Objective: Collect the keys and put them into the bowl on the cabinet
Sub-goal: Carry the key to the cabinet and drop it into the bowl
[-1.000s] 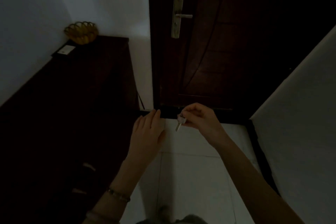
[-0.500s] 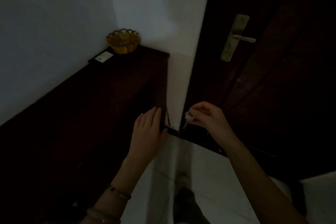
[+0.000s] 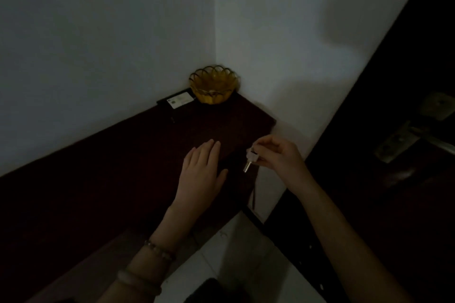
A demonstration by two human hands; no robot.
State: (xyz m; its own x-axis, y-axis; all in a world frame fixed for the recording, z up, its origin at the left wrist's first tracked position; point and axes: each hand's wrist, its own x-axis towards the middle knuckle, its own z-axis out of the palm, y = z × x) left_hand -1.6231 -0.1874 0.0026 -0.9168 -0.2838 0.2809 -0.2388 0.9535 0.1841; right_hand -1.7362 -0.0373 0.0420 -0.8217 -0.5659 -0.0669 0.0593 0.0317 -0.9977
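Note:
An amber scalloped glass bowl (image 3: 213, 86) stands in the far corner of the dark wooden cabinet (image 3: 118, 160), against the two white walls. My right hand (image 3: 278, 155) pinches a small silver key (image 3: 250, 160), which hangs down just off the cabinet's right end. My left hand (image 3: 200, 174) is held flat, fingers together, over the cabinet top near its front corner, holding nothing. The bowl lies well beyond both hands.
A dark flat box with a white label (image 3: 178, 101) lies left of the bowl against the wall. A dark wooden door with a metal lever handle (image 3: 416, 135) stands at the right. Pale floor tiles (image 3: 246, 265) show below.
The view has swung left and up toward the cabinet corner. Both hands have risen from near the floor to cabinet-top height, the right one still pinching the key.

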